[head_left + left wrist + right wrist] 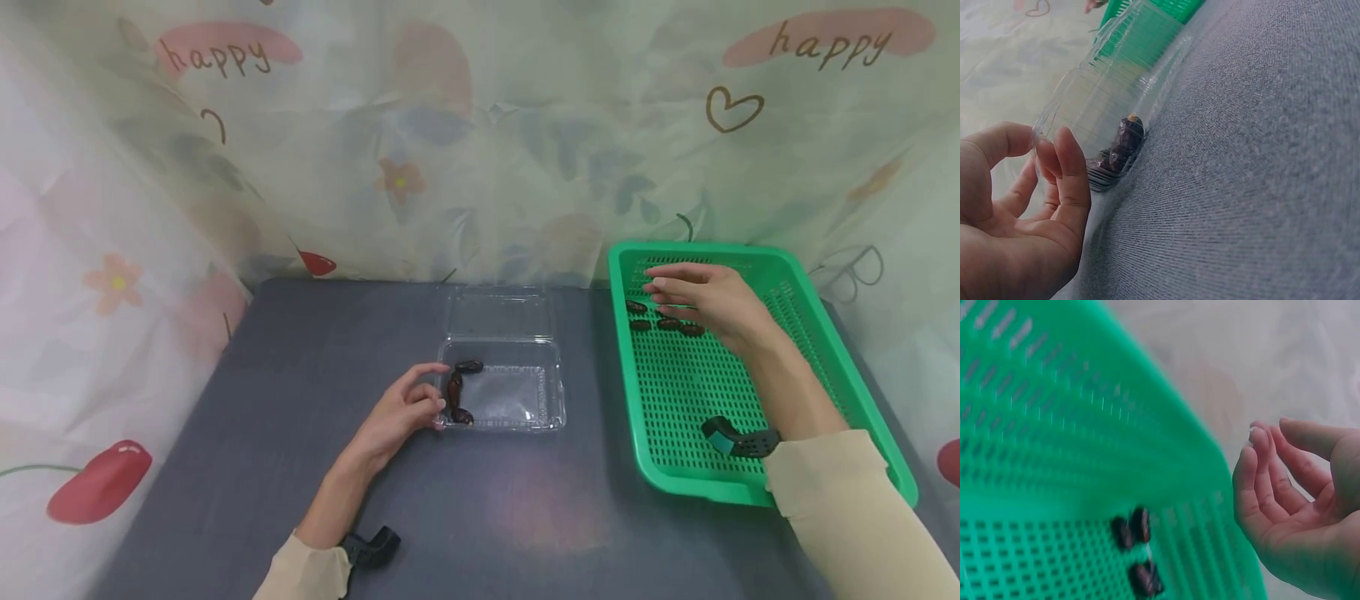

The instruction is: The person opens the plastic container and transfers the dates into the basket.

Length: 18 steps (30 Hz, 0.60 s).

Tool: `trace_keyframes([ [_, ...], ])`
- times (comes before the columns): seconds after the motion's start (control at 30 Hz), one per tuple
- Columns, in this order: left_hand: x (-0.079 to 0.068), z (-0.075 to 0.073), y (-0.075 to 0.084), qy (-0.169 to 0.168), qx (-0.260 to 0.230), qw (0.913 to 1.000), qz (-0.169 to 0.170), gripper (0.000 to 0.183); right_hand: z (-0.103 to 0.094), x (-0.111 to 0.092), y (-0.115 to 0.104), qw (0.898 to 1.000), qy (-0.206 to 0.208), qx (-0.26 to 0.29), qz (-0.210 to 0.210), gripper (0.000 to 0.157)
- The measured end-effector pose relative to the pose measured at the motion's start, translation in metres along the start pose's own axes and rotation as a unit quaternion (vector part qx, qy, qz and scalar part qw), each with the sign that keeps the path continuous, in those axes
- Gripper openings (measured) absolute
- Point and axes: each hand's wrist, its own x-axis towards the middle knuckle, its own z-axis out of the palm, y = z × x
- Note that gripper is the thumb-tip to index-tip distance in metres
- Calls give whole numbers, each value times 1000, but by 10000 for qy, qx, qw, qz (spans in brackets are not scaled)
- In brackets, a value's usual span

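Note:
A clear plastic clamshell box (517, 427) lies on the table with its lid folded back. Three dark brown dates (454, 390) sit along its left side, and some show through the wall as a dark date (1127, 134) in the left wrist view. My left hand (401, 412) pinches the left rim of the box between thumb and fingers. Over the far left part of a green basket (637, 417) hovers my right hand (712, 300). Its fingers (1263, 481) are loosely bent, with nothing visible between them. Below it, several dates (692, 331) lie on the basket floor.
Grey cloth (315, 375) covers the table. A patterned curtain (495, 167) hangs behind and at both sides. The basket's raised rim stands to the right of the box. Each wrist wears a dark strap (371, 548).

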Motion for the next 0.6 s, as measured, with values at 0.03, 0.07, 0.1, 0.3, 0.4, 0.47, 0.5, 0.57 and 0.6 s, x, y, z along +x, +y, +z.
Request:
trace_keyframes([
  [0.03,0,0,0,-21,-5,10000,8,49,5,-2,-3,10000,-15,-7,-55,53],
  [0.07,0,0,0,-32,-19,10000,19,49,9,-4,-7,9999,-18,-8,-114,53],
  [0.1,0,1,0,-46,-32,10000,35,49,14,-5,-10,9998,-32,-22,-181,54],
  [0.3,0,1,1,-25,-64,10000,44,50,42,-14,-28,9989,-174,-35,-444,47],
  [0.4,0,1,2,-59,-83,9999,48,51,59,-17,-33,9985,-291,26,-458,41],
  [0.47,0,1,1,-75,-90,9999,66,51,70,-18,-35,9982,-356,31,-482,38],
  [0.5,0,1,1,-74,-90,9999,71,51,76,-18,-36,9980,-395,33,-498,37],
  [0.57,0,0,1,-71,-78,9999,93,51,86,-17,-37,9974,-501,59,-510,36],
  [0.6,0,0,0,-70,-73,9999,99,51,91,-17,-38,9970,-568,55,-526,37],
])
